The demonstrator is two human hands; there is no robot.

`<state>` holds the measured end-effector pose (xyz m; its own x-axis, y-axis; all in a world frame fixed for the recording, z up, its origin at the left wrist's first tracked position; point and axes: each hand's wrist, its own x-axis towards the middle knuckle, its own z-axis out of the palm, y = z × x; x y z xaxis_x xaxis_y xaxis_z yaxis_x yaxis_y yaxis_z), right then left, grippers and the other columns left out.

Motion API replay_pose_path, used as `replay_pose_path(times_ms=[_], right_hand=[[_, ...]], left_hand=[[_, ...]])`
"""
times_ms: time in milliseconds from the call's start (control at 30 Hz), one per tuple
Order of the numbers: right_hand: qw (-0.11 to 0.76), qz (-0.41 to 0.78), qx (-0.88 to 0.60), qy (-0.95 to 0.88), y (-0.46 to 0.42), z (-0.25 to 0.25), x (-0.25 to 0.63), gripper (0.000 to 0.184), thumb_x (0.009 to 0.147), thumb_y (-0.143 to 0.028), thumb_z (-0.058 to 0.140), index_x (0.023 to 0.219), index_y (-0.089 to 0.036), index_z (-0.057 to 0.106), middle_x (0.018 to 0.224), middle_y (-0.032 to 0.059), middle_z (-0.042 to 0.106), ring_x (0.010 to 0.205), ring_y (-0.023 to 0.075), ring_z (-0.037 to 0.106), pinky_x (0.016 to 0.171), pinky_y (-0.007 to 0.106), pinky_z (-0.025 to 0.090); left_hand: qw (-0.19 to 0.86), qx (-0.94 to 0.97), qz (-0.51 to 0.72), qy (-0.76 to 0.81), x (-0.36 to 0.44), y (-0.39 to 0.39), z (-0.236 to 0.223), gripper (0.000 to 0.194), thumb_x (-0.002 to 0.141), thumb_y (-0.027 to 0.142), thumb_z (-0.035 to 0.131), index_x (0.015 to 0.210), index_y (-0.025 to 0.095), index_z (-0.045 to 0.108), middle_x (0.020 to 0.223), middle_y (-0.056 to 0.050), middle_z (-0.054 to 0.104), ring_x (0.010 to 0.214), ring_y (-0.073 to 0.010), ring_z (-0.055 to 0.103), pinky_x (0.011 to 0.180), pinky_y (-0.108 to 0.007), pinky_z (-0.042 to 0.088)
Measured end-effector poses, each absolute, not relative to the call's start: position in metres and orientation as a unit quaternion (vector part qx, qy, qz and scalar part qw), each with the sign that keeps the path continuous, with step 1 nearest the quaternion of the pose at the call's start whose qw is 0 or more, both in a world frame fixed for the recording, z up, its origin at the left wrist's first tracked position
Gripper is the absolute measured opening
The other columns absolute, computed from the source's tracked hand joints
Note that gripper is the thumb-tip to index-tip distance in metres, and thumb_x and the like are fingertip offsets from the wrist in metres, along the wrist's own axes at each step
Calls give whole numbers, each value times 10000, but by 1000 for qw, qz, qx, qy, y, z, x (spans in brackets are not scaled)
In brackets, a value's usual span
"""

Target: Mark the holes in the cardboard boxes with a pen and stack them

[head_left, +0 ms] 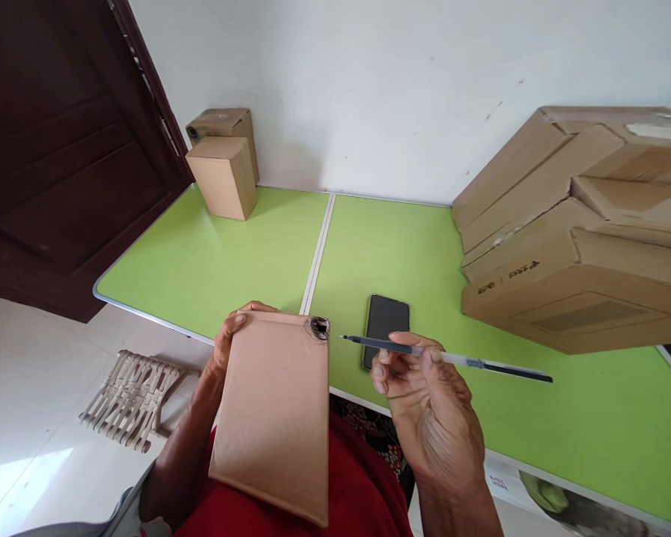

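My left hand [229, 339] grips a brown cardboard box [276, 414] by its upper left edge, thumb on the face and the other fingers behind. Near the box's upper right corner is a ragged dark hole [318, 328] with torn, blackened edges. In my right hand [430, 399] a pen [458, 359] is pinched between thumb and fingers. Its tip points left toward the hole, a short way apart from the box. Behind my right fingers a black smartphone [388, 317] lies on the green table, partly covered by the hand.
Two small cardboard boxes [221, 175] stand at the back left of the green table [246, 261]. Several large cartons [564, 246] lean together on the right. A woven stool [126, 399] stands on the floor at left, below a dark door [61, 149]. A white wall rises behind.
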<state>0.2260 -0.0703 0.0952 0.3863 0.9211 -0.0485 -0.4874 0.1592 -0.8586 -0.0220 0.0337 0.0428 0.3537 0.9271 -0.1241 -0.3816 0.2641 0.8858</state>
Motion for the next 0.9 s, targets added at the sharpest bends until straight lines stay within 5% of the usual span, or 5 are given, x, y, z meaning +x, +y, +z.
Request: replay_pose_path(times_ms=[300, 600, 900], right_hand=[[738, 440, -432, -272, -91, 115, 229, 131, 899, -408, 884, 910, -293, 823, 802, 14, 625, 680, 159, 602, 545, 285, 503], [752, 371, -471, -275, -107, 124, 223, 156, 937, -423, 833, 881, -280, 805, 825, 28, 611, 661, 178, 620, 514, 316, 513], [752, 381, -441, -308, -100, 108, 202, 165, 1008, -400, 753, 1048, -272, 850, 920, 48, 802, 750, 201, 746, 684, 355, 614]], left_hand=[[619, 559, 465, 297, -22, 25, 69, 576, 868, 662, 635, 1043, 159, 855, 1130, -157, 751, 1084, -368, 648, 956, -434, 502], [609, 581, 457, 286, -19, 25, 69, 640, 861, 726, 642, 1084, 159, 837, 1148, -154, 740, 1072, -358, 653, 970, -427, 492], [605, 588, 453, 290, -14, 28, 71, 617, 878, 702, 625, 1077, 157, 836, 1141, -149, 739, 1092, -357, 638, 962, -422, 486]])
